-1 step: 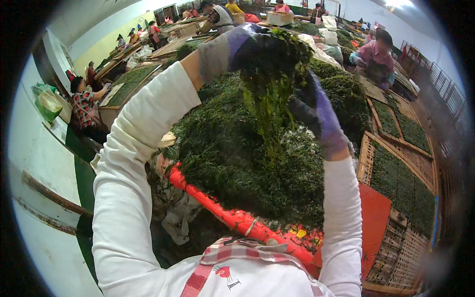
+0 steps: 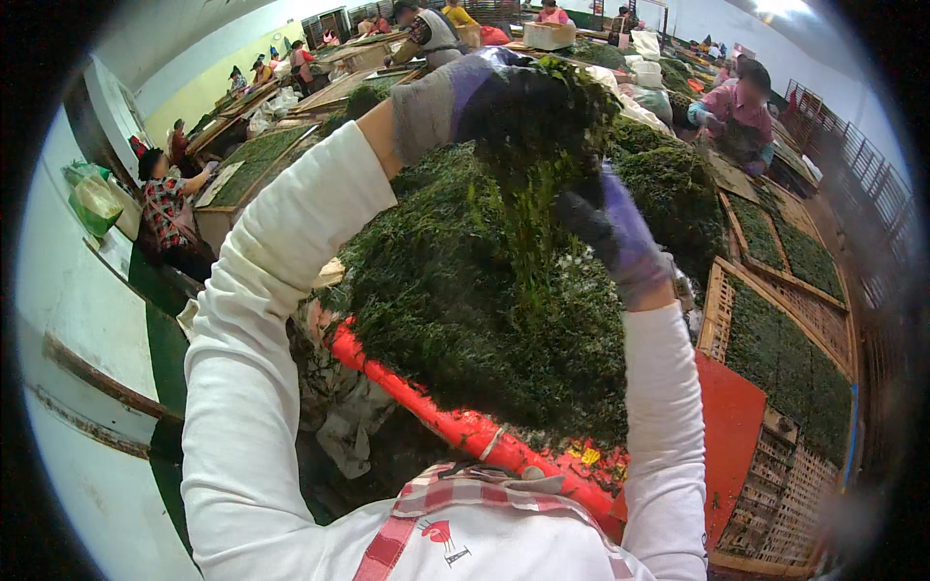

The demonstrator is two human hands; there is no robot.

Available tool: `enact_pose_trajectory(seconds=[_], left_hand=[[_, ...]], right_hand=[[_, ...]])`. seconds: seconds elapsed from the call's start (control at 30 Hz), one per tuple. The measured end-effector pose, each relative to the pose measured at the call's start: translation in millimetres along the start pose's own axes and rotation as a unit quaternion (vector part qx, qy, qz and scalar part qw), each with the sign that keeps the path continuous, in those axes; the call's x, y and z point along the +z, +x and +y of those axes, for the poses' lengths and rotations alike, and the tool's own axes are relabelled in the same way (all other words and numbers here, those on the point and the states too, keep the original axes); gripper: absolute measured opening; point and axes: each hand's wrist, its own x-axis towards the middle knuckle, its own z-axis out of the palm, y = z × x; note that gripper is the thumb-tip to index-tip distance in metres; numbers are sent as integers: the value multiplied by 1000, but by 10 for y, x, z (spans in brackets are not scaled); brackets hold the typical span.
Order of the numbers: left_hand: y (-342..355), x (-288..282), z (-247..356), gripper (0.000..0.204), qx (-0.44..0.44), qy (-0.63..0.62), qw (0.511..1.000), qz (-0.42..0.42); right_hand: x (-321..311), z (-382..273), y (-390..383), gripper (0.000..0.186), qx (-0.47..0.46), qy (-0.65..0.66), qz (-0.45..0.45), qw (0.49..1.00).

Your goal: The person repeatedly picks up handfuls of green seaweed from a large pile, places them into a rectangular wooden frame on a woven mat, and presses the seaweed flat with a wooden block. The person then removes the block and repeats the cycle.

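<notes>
A dark green clump of seaweed (image 2: 533, 145) is held up in front of me, its thin strands dangling. My left hand (image 2: 477, 89), in a grey and purple glove with dark fingers, is closed on its upper part. Beside the hanging strands, on the right, is my right hand (image 2: 620, 232) in a similar glove. Its dark fingers point at the clump; blur and dark seaweed hide whether they grip any strands. Below both hands spreads a large heap of seaweed (image 2: 436, 281), with a red padded edge (image 2: 426, 402) along its near side.
At the right lie wooden-framed mesh trays (image 2: 785, 358) covered in seaweed, next to a red board (image 2: 727, 436). Another person (image 2: 741, 116) works at the far right. A person in a checked shirt (image 2: 170, 208) stands at the left. White sacks (image 2: 644, 73) rest farther back.
My right hand has moved slightly left and up, closer to the hanging seaweed. My left hand stays nearly in place, still holding the clump.
</notes>
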Motion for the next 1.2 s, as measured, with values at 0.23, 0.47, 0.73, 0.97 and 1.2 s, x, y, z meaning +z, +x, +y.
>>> enact_pose_trajectory(seconds=[0.23,0.47,0.73,0.97,1.2], left_hand=[[-308,-462,-666,33,-20,-63,998,15],[-1673,101,-3198,48,-252,608,750,-66],[-1696,280,-3688,37,-247,613,746,-77],[-709,-355,-1569,28,128,418,898,50],[-190,-391,8,22,200,667,717,23]], right_hand=[[42,765,-469,37,245,2,-25,969],[-612,1956,-1720,45,428,-382,30,818],[-1058,2011,-2252,42,389,-371,74,840],[-922,1306,-1759,36,244,-319,81,912],[-592,612,-1238,40,203,-260,118,937]])
